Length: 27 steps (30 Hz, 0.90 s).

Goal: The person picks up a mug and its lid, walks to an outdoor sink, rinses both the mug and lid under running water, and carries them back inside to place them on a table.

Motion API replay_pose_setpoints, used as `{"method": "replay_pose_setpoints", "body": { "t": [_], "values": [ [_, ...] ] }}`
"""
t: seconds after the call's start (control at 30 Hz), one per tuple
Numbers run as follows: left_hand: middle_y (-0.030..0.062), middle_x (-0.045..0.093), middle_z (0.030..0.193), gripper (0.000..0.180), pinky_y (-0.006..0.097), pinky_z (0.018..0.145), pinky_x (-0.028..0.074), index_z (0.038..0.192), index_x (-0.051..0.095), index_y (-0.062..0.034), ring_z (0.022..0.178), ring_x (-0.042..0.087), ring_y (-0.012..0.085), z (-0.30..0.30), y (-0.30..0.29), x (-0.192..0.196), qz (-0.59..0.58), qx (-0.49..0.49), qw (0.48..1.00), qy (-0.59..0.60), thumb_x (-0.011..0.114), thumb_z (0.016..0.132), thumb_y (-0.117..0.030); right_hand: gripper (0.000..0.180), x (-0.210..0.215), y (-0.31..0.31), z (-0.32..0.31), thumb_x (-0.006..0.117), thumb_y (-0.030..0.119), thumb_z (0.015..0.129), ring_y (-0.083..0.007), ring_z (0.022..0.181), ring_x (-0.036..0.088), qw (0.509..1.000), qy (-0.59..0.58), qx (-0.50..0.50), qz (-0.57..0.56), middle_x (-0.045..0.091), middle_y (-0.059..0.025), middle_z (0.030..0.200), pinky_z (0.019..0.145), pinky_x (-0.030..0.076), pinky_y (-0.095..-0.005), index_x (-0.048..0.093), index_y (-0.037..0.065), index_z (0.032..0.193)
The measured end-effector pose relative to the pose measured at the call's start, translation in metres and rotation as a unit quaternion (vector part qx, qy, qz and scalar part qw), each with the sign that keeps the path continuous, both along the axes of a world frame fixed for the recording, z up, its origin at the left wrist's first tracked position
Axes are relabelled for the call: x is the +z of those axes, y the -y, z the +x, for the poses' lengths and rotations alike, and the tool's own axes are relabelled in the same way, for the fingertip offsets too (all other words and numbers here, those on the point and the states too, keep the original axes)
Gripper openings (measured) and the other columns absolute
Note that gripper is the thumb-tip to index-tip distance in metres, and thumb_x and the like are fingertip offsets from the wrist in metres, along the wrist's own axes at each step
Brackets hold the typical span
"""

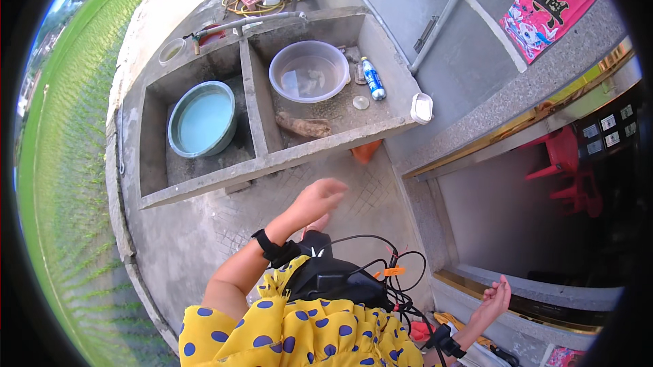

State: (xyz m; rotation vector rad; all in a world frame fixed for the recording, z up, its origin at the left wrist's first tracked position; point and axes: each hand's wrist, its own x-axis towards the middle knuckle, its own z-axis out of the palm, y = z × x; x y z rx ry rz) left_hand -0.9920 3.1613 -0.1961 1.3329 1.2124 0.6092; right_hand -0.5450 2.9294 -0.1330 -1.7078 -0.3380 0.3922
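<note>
My left hand hangs in the air in front of the concrete sink, fingers loosely stretched out and holding nothing. Out to the right, beside the doorway, my right hand is raised with its fingers half curled and nothing seen in them. A black strap is on each wrist. In the left basin sits a teal tub of bluish water. The right basin holds a pale translucent tub with water, a brown log-like piece, a blue bottle lying down, and a small round clear item.
A white cup rests on the sink's right corner. A tap pipe runs over the divider. Red plastic chairs stand inside the doorway. Cables hang about a black bag at my waist. A green field lies left.
</note>
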Motion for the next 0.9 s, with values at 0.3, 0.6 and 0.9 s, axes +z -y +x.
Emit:
{"method": "replay_pose_setpoints", "body": {
  "t": [0.3,0.6,0.9],
  "values": [
    [0.0073,0.065,0.103,0.029,0.028,0.075,0.052,0.116,0.061,0.0006,0.082,0.064,0.0134,-0.019,-0.083,-0.021,-0.026,0.013,0.998,0.052,0.059,0.093,-0.015,0.026,0.018,-0.096,-0.043,0.056,0.024,0.099,-0.0027,0.063,0.049,0.996,0.045,0.040,-0.064,0.058,0.0019,0.082,0.054,0.036,-0.0169,0.065,0.005,0.115],
    [0.0064,0.065,0.103,0.028,0.028,0.076,0.052,0.116,0.061,0.0008,0.082,0.064,0.0133,-0.004,-0.077,-0.018,-0.026,0.021,0.997,0.064,0.059,0.094,-0.015,0.025,0.001,-0.140,-0.024,0.054,0.022,0.100,-0.0042,0.062,0.050,0.993,0.053,0.092,-0.049,0.060,0.0004,0.082,0.054,0.036,-0.0187,0.065,0.004,0.112],
    [0.0068,0.066,0.100,0.027,0.027,0.074,0.052,0.115,0.062,0.0003,0.082,0.065,0.0124,0.022,-0.082,-0.002,-0.074,-0.053,0.996,0.011,0.060,0.095,-0.018,0.023,-0.017,-0.118,-0.006,0.055,0.019,0.099,-0.0043,0.061,0.050,0.996,0.026,0.058,-0.060,0.060,0.0005,0.081,0.054,0.036,-0.0190,0.066,0.004,0.112]
  ]
}}
